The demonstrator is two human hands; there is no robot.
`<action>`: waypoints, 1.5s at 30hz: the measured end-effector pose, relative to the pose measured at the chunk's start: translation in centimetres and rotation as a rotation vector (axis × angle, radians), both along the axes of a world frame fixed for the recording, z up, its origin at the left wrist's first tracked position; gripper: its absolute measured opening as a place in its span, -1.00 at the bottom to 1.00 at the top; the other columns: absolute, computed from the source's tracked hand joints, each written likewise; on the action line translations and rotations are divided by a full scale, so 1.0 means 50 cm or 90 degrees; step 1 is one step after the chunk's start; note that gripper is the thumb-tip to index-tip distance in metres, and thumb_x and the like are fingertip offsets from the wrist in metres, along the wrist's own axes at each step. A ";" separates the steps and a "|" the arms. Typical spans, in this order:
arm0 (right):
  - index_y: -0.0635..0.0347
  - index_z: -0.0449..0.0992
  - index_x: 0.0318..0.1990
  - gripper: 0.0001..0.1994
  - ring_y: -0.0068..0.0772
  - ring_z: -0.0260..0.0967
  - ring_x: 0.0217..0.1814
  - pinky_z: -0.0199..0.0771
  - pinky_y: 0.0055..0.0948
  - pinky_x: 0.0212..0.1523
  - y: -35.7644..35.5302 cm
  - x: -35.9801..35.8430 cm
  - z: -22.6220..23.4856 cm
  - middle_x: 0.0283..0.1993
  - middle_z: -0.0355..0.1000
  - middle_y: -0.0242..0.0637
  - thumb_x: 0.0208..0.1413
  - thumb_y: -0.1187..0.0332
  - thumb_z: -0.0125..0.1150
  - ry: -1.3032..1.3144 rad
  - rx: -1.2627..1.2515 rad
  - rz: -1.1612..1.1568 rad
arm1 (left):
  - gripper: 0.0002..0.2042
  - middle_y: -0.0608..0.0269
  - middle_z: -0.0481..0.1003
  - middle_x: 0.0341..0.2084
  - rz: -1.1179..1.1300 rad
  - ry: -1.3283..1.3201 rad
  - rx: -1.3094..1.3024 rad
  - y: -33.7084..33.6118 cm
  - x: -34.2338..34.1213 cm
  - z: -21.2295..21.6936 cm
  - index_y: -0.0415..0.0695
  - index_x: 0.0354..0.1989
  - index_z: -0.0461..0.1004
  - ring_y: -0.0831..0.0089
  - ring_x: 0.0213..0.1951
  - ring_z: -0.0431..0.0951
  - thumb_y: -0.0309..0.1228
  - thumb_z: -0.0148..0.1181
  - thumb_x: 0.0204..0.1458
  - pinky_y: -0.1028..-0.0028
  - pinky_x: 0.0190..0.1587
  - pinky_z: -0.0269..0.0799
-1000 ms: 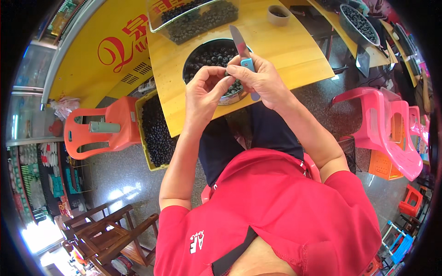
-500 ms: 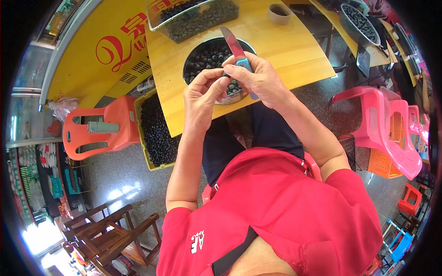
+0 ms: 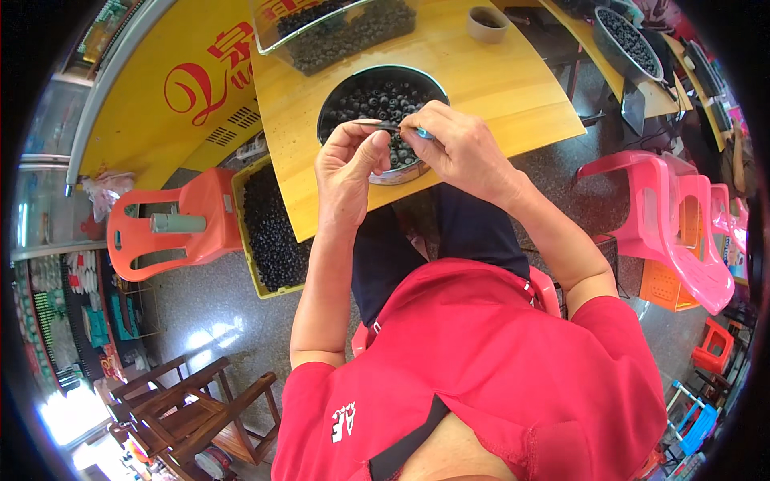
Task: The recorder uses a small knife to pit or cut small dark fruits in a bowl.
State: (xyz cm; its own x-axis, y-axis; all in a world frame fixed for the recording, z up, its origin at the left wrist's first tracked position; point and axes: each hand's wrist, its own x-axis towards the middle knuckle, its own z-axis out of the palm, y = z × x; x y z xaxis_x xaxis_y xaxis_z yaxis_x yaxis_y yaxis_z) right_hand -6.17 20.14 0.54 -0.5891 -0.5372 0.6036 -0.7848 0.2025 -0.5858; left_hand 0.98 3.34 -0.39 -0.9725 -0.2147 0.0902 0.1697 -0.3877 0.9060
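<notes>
A round dark metal bowl (image 3: 377, 100) is sitting on the yellow wooden table (image 3: 497, 80), filled with small dark round shells. A clear rectangular plastic tub (image 3: 337, 28) behind it is holding more of the same, as is a yellow crate (image 3: 269, 228) on the floor by the orange plastic stool (image 3: 172, 224). The left hand (image 3: 345, 164) is pinching 1 small dark piece between thumb and fingers. The right hand (image 3: 457, 148) is closing its fingers around a blue-handled knife (image 3: 401, 128), now lying almost level, long axis left-right, blade pointing toward the left hand above the bowl. 0.5 seconds ago the blade was standing up, pointing away over the bowl.
</notes>
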 end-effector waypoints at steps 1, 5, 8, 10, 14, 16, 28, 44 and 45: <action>0.20 0.51 -0.28 -0.87 -0.09 0.44 -0.37 0.44 -0.25 -0.41 0.000 0.000 0.000 -0.36 0.43 -0.21 0.08 0.34 0.21 0.021 0.019 -0.011 | -0.84 0.36 0.47 -0.51 0.003 0.003 0.009 0.001 -0.001 0.000 -0.21 -0.20 0.46 0.66 -0.52 0.39 -0.46 0.25 0.08 0.67 -0.45 0.25; 0.19 0.51 -0.28 -0.87 -0.12 0.44 -0.38 0.44 -0.25 -0.42 0.003 -0.003 -0.002 -0.37 0.43 -0.22 0.08 0.34 0.20 0.035 0.032 -0.030 | -0.85 0.35 0.48 -0.51 -0.002 0.007 -0.001 0.003 -0.004 -0.006 -0.21 -0.21 0.46 0.66 -0.50 0.40 -0.46 0.24 0.08 0.67 -0.44 0.26; 0.17 0.51 -0.28 -0.87 -0.13 0.44 -0.39 0.44 -0.25 -0.43 0.002 -0.004 -0.002 -0.37 0.42 -0.24 0.07 0.34 0.21 0.060 0.047 -0.048 | -0.86 0.34 0.49 -0.50 0.002 0.009 -0.010 0.008 -0.002 -0.003 -0.20 -0.22 0.46 0.65 -0.49 0.42 -0.46 0.23 0.09 0.67 -0.42 0.28; 0.21 0.49 -0.25 -0.89 -0.12 0.41 -0.40 0.40 -0.28 -0.44 0.003 -0.001 0.005 -0.38 0.40 -0.23 0.06 0.44 0.20 0.073 0.047 -0.041 | -0.86 0.33 0.50 -0.49 0.007 0.005 -0.013 0.009 -0.001 0.000 -0.21 -0.23 0.46 0.64 -0.48 0.44 -0.45 0.23 0.09 0.67 -0.40 0.30; 0.21 0.49 -0.24 -0.89 -0.11 0.41 -0.40 0.40 -0.27 -0.44 0.002 -0.007 0.008 -0.39 0.39 -0.23 0.07 0.44 0.19 0.091 0.047 -0.027 | -0.86 0.31 0.50 -0.49 0.009 0.006 0.004 0.007 0.004 0.003 -0.21 -0.22 0.46 0.61 -0.48 0.45 -0.46 0.23 0.09 0.67 -0.39 0.32; 0.22 0.50 -0.26 -0.89 -0.08 0.41 -0.38 0.42 -0.27 -0.42 0.009 -0.015 0.004 -0.39 0.40 -0.21 0.07 0.43 0.18 0.078 0.164 -0.067 | -0.86 0.27 0.50 -0.47 -0.067 0.040 0.097 0.002 0.009 0.004 -0.23 -0.22 0.47 0.57 -0.47 0.46 -0.48 0.22 0.09 0.65 -0.38 0.33; 0.19 0.51 -0.23 -0.79 -0.74 0.30 -0.37 0.31 -0.66 -0.39 -0.011 0.003 0.037 -0.36 0.41 -0.53 0.18 0.23 0.21 -0.578 -0.164 0.201 | -0.79 0.29 0.48 -0.38 0.044 0.109 -0.089 0.012 0.014 -0.008 -0.29 -0.10 0.51 0.59 -0.44 0.47 -0.54 0.20 0.09 0.64 -0.39 0.34; 0.19 0.48 -0.23 -0.79 -0.83 0.18 -0.50 0.11 -0.76 -0.55 0.003 -0.053 -0.021 -0.44 0.39 -0.50 0.17 0.23 0.19 -0.468 -0.106 0.075 | -0.84 0.08 0.54 -0.25 0.001 0.031 -0.084 -0.035 -0.001 -0.006 -0.26 -0.13 0.41 0.48 -0.35 0.56 -0.57 0.12 0.12 0.59 -0.31 0.44; 0.19 0.48 -0.23 -0.80 -0.84 0.16 -0.53 0.09 -0.75 -0.57 0.014 -0.054 -0.006 -0.44 0.40 -0.51 0.17 0.23 0.19 -0.523 -0.124 0.065 | -0.82 -0.01 0.51 -0.16 -0.013 0.023 0.024 -0.050 -0.007 0.000 -0.26 -0.12 0.37 0.39 -0.31 0.58 -0.61 0.06 0.10 0.56 -0.32 0.48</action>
State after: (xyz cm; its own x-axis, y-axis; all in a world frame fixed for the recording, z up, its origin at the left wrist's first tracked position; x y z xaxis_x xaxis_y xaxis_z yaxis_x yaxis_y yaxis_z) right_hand -8.86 20.85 0.22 -0.8351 -0.5422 0.0926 -0.1044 -0.0090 -0.9945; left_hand 0.63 0.82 -0.39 -0.9731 -0.1986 0.1171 0.1931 -0.4246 0.8845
